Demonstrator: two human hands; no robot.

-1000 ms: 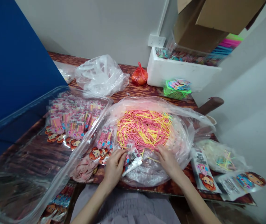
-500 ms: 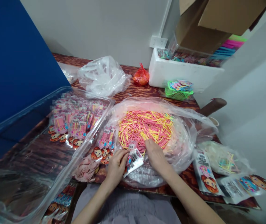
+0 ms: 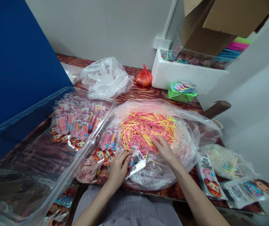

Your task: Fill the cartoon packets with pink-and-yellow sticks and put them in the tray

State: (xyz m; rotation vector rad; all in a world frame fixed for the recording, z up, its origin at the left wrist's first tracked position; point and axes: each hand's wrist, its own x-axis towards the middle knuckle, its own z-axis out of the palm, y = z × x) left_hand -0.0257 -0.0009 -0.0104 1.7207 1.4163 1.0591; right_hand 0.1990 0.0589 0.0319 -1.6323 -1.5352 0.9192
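My left hand (image 3: 119, 165) is closed on a small printed packet (image 3: 136, 161) with a barcode, at the near edge of a large clear plastic bag (image 3: 148, 179). A heap of thin pink and yellow sticks (image 3: 139, 128) fills the open bag. At the near right of the heap, the fingers of my right hand (image 3: 164, 150) are pinched together among the sticks; exactly which ones they grip is hidden. Several filled packets (image 3: 108, 139) with a cartoon face lie left of the bag, above a crumpled pinkish cloth (image 3: 88, 169).
A clear plastic bin (image 3: 101, 125) at left holds many filled packets (image 3: 78, 116). Behind stand a white plastic bag (image 3: 107, 77), a red bag (image 3: 144, 78), a green basket (image 3: 181, 95) and a white foam box (image 3: 186, 73). Larger pouches (image 3: 211, 179) lie at right.
My right hand has shifted a little to the right and away from me along the heap of sticks. My left hand keeps the packet in nearly the same place.
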